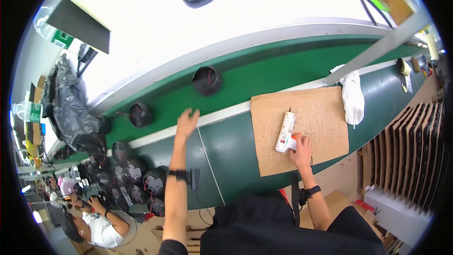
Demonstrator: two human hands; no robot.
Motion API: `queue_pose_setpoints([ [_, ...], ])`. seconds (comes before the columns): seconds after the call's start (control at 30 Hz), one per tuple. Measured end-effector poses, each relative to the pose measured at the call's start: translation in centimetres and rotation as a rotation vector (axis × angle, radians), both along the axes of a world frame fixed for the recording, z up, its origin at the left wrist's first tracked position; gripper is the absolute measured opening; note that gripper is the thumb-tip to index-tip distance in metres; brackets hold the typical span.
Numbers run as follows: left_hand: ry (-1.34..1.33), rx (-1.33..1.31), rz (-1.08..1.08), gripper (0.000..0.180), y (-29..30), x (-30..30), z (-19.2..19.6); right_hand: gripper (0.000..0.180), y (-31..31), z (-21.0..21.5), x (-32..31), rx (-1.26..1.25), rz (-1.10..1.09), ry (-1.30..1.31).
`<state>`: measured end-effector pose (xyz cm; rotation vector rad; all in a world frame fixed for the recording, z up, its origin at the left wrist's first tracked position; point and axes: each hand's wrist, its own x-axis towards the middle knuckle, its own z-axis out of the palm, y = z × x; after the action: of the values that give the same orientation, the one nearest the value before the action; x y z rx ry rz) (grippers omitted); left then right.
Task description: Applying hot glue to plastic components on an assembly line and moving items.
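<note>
Cardboard (325, 127) is spread flat across the green worktop (226, 160), presumably so that drips are kept off the smooth surface; its matte brown face is flecked with dark specks. Over it a white plastic hot-glue gun (285, 134) is gripped in the right hand (302, 152), the fingers curled around the handle beside the orange trigger (296, 136); the nozzle (290, 110) is pointed away from the body, a safe way for a hot tip to be kept. Whether the gun's weight is borne by the sheet cannot be told. The hands are set well apart: the left hand (188, 123), empty and with fingers parted, is stretched over the near edge of the green conveyor belt (278, 73). A round, bowl-shaped black housing (207, 82) and a second housing (140, 115) are carried there, hollow sides showing, perhaps so that their thin red wires (124, 114) are left reachable. More rounded black shells (155, 182) are heaped toward the left.
</note>
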<state>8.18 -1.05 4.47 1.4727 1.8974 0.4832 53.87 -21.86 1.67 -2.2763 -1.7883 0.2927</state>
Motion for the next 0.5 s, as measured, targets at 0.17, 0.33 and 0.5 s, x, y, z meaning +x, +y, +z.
queue_pose_setpoints([
  [0.17,-0.278,-0.074,0.140,0.081,10.9,3.1,-1.6,0.075,1.9,0.6,-0.2,-0.051,0.019,0.030],
  [0.33,-0.430,-0.140,0.118,0.064,13.1,2.1,-2.2,0.072,2.5,0.6,1.0,-0.125,0.064,0.140],
  [0.5,-0.443,-0.146,0.076,0.060,7.0,1.2,-1.5,0.068,1.6,-0.1,2.1,-0.064,0.049,0.241],
])
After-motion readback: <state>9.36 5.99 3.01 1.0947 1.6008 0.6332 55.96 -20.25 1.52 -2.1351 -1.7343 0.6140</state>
